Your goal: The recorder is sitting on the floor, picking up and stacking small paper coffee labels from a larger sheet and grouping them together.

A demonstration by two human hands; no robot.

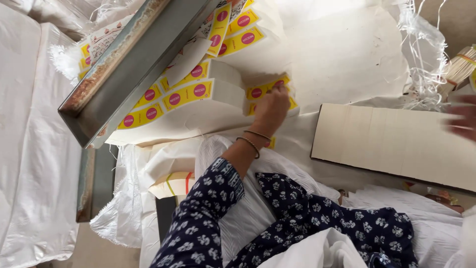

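Your left hand is closed on a yellow label stack lying on white sheeting, just beside other stacks under the metal channel. The stack looks light, papery and prone to fanning, so pinch it across both faces. Your right hand blurs near the board; its grip can't be made out.
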